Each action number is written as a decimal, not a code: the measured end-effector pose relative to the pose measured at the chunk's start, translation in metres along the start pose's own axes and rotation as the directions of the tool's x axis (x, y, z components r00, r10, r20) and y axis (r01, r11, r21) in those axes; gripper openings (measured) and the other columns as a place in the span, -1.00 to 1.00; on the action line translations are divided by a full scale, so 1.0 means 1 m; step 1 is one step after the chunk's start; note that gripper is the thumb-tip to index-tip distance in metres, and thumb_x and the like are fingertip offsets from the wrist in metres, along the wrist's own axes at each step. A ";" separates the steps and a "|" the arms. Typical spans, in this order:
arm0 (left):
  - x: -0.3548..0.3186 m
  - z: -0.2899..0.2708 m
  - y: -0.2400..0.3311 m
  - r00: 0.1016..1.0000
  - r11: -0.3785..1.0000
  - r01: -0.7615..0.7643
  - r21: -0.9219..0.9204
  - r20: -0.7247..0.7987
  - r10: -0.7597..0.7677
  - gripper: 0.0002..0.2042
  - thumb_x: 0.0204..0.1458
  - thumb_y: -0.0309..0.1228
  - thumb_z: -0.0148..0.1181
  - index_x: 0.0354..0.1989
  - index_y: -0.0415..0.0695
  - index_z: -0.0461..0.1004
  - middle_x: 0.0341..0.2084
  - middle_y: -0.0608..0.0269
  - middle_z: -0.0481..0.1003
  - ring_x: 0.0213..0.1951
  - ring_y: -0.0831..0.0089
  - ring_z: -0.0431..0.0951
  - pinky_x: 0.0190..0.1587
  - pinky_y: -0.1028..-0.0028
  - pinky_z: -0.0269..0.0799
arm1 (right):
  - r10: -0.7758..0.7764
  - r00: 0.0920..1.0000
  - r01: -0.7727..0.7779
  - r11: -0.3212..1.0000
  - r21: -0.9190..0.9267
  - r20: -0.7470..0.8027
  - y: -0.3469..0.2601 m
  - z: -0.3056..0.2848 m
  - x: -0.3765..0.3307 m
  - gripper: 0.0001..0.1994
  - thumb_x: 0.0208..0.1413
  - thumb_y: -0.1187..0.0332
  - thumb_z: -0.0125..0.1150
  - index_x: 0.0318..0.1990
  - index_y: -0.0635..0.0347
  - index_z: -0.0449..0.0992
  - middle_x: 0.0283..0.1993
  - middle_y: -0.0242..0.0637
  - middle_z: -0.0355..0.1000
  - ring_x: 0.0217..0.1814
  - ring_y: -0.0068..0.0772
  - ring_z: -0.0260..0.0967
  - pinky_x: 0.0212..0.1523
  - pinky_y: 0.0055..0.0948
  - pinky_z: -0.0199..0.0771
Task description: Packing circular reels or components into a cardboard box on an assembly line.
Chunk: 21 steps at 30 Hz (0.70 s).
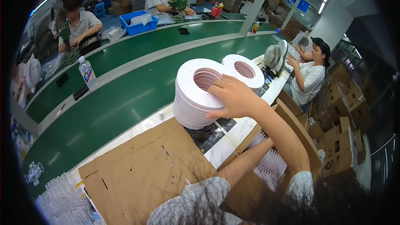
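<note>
right hand [233, 98] is flat on top of the near stack of white rings [195, 96], fingers spread and curled over the rim of the centre hole, pressing down on it rather than closed around anything. that stack stands tall on the white bench [227, 143], right at the edge of the green belt [116, 100], and it leans a little toward the belt. just behind it sits a second ring stack [243, 70], lower, touching or almost touching the first; can't tell which.

left hand is down inside the open cardboard box [291, 121] at the right, only the forearm [246, 162] shows, so the grip there can't be told. in the box: more white rings [271, 162] packed on edge in a row, fanned like files. the box flaps stand up close around the arm, tight room there.

in front, a flat sheet of cardboard [141, 171] covers the bench from the belt edge toward the body, bare on top. bottom left, a cluster of clear plastic pieces [62, 202].

a small desk fan [275, 56] stands just past the far stack. on the belt's far strip, a water bottle [88, 73] stands upright, well apart from the stacks. across the belt, a blue bin [139, 23] holds a clear plastic bag. other workers sit along both sides.
</note>
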<state>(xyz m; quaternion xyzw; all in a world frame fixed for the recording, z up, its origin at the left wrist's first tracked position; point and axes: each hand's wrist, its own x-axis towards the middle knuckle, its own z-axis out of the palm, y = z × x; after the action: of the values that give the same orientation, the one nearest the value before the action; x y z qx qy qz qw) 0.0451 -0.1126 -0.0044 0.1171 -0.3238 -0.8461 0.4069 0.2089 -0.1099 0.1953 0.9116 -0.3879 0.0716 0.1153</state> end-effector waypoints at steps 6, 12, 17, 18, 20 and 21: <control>0.002 -0.018 0.008 1.000 0.997 -0.008 0.072 -0.026 0.010 -0.62 0.15 -0.07 -0.09 -0.18 -0.14 0.44 -0.47 0.20 0.52 -0.60 0.38 0.46 -0.56 0.39 0.38 | 0.017 1.000 -0.019 0.995 0.103 0.025 -0.003 0.005 0.002 -0.42 -0.02 -0.16 0.17 -0.20 0.28 0.49 -0.24 -0.14 0.47 -0.06 -0.13 0.41 0.30 -0.13 0.13; -0.003 -0.034 0.016 0.999 0.989 0.006 0.148 -0.037 0.000 -0.64 0.15 -0.09 -0.07 -0.19 -0.14 0.44 -0.48 0.19 0.51 -0.61 0.38 0.46 -0.58 0.39 0.38 | 0.032 0.998 -0.039 0.990 0.134 0.060 -0.012 0.003 0.004 -0.44 -0.01 -0.12 0.18 -0.19 0.31 0.49 -0.19 -0.11 0.48 -0.05 -0.08 0.40 0.28 -0.15 0.14; -0.013 -0.012 -0.013 0.992 0.972 0.114 0.205 0.037 -0.124 -0.66 0.15 -0.11 -0.06 -0.20 -0.15 0.44 -0.48 0.18 0.51 -0.62 0.37 0.46 -0.59 0.40 0.37 | 0.086 0.996 -0.084 0.984 0.156 -0.012 -0.001 -0.005 -0.017 -0.46 -0.01 -0.01 0.25 -0.04 0.30 0.45 -0.01 -0.03 0.42 0.10 0.01 0.31 0.25 -0.12 0.16; -0.017 0.002 -0.026 0.982 0.963 0.153 0.221 0.078 -0.174 -0.66 0.15 -0.11 -0.05 -0.20 -0.15 0.44 -0.48 0.18 0.51 -0.62 0.37 0.46 -0.59 0.40 0.37 | 0.138 0.989 -0.125 0.973 0.194 -0.059 0.002 -0.017 -0.029 -0.46 0.01 0.02 0.24 0.01 0.28 0.42 0.06 -0.01 0.38 0.14 0.01 0.28 0.26 -0.13 0.15; -0.029 0.023 -0.057 0.948 0.936 0.230 0.265 0.156 -0.277 -0.67 0.15 -0.12 -0.05 -0.20 -0.15 0.44 -0.48 0.18 0.51 -0.63 0.37 0.46 -0.60 0.40 0.37 | 0.266 0.952 -0.221 0.938 0.265 -0.148 0.016 -0.029 -0.068 -0.50 0.08 0.14 0.19 0.12 0.22 0.36 0.18 -0.01 0.30 0.23 0.02 0.22 0.26 -0.17 0.15; -0.039 0.041 -0.074 0.921 0.919 0.266 0.290 0.206 -0.332 -0.67 0.15 -0.12 -0.05 -0.20 -0.15 0.44 -0.49 0.18 0.51 -0.63 0.37 0.46 -0.60 0.41 0.37 | 0.358 0.906 -0.282 0.909 0.308 -0.228 0.025 -0.034 -0.099 -0.57 0.11 0.20 0.14 0.09 0.23 0.38 0.16 -0.03 0.32 0.22 -0.04 0.25 0.23 -0.23 0.19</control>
<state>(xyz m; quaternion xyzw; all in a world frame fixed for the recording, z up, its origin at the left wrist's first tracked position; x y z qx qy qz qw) 0.0059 -0.0309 -0.0234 0.1092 -0.4574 -0.8574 0.2091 0.1210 -0.0491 0.2098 0.8226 -0.4998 0.2693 0.0309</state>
